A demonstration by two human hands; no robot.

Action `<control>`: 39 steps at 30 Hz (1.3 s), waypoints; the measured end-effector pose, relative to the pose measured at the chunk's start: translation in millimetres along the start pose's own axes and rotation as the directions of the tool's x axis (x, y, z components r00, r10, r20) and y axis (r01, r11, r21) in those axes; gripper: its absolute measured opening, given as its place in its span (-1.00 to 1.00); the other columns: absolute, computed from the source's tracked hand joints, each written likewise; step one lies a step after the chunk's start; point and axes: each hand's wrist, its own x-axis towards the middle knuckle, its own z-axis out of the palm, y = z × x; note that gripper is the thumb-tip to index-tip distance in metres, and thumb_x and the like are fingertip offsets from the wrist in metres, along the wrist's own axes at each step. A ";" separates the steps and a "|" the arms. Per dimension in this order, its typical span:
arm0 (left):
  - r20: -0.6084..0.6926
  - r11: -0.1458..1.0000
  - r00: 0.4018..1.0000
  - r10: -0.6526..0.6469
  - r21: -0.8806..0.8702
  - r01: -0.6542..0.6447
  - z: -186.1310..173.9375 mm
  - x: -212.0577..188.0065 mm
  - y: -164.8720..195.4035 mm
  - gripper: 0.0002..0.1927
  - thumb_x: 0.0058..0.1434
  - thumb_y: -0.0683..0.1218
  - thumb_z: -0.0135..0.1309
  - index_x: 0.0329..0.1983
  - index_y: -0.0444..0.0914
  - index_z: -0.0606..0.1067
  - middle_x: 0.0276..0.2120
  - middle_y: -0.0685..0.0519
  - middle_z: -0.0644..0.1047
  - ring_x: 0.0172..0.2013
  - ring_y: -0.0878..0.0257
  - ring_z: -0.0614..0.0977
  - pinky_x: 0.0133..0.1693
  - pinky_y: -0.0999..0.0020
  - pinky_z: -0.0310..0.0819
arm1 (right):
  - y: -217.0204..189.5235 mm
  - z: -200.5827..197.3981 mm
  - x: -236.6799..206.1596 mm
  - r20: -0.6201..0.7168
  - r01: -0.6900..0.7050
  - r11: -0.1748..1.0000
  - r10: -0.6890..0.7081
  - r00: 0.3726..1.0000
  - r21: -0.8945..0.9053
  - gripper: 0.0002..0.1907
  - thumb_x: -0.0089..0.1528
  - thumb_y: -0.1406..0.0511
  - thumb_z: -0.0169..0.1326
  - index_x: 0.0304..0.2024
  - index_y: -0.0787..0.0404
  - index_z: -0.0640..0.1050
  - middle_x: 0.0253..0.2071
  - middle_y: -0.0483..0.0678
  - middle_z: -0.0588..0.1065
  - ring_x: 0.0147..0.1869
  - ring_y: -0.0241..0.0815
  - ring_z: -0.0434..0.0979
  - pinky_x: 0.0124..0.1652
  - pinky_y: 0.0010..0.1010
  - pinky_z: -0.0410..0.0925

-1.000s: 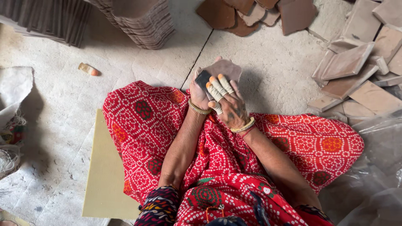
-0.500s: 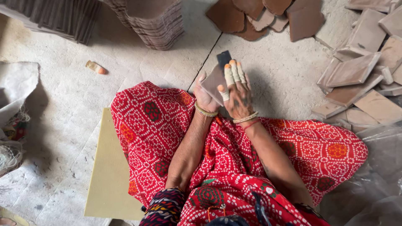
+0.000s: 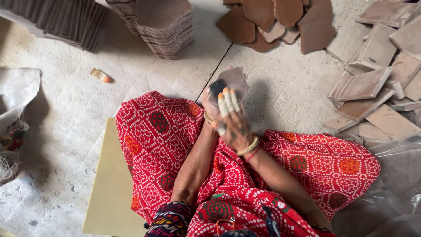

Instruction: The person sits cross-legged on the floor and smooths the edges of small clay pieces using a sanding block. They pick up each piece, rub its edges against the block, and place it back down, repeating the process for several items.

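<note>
Flat brown clay piece (image 3: 237,80) is held up in front of the person, above the red patterned cloth (image 3: 162,131) over the knees, roughly centre of the scene. Left hand (image 3: 209,102) grips it from below and behind, mostly hidden by the piece and the other hand, fingers curled on its lower left edge. Right hand (image 3: 234,125) lies over the near face, fingers (image 3: 228,102) extended and wrapped in pale tape, pressing a small dark pad (image 3: 217,86) against the piece's left part. So both hands are clasped on something: left on the clay piece, right on the pad. Bangles on both wrists.

Person sits on a yellow-green mat (image 3: 109,184) on a pale dusty floor (image 3: 66,109). A dark seam in the floor runs from the hands toward the far side.

Far centre: a tall stack of shaped brown clay pieces (image 3: 164,26). Far left: a row of dark flat pieces on edge (image 3: 57,17). Far, right of centre: loose brown pieces scattered flat (image 3: 280,19). Right: a jumbled pile of paler rectangular tiles (image 3: 377,83), well apart from the hands. Near right: clear plastic sheet (image 3: 390,193). Left of the hands, on the floor: a small orange-tipped object (image 3: 101,75), too small to tell what. Left edge: white sack (image 3: 17,92).
</note>
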 end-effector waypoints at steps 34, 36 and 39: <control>-0.420 0.909 0.890 -0.179 0.275 0.313 -33.0 29.5 -28.0 -0.57 0.37 0.01 -0.02 0.29 -0.17 0.41 0.11 -0.01 0.52 0.06 0.12 0.56 0.14 0.20 0.49 | 111.7 3.4 -21.8 -0.236 -0.383 0.661 0.649 0.723 0.645 -0.68 0.47 0.28 0.02 0.16 0.37 0.57 -0.20 0.02 0.59 -0.18 -0.26 0.63 -0.30 -0.41 0.53; -0.419 0.886 0.906 -0.053 0.398 0.236 -46.2 48.0 -26.7 -0.57 0.41 -0.08 -0.01 0.31 -0.29 0.41 0.17 -0.06 0.50 0.11 0.10 0.56 0.19 0.20 0.47 | 133.7 -9.1 -31.7 -0.239 -0.480 0.631 0.724 0.648 0.609 -0.70 0.46 0.27 0.02 0.13 0.35 0.58 -0.25 0.00 0.61 -0.26 -0.28 0.63 -0.30 -0.44 0.54; -0.349 0.643 0.870 0.347 0.764 0.050 -54.8 53.4 -12.4 -0.53 0.37 -0.17 0.04 0.35 -0.25 0.36 0.23 0.05 0.47 0.16 0.21 0.54 0.19 0.35 0.44 | 151.9 -18.0 -58.4 -0.228 -0.608 0.685 0.718 0.658 0.401 -0.65 0.35 0.35 0.02 0.15 0.35 0.59 -0.34 0.06 0.58 -0.34 -0.20 0.57 -0.34 -0.34 0.46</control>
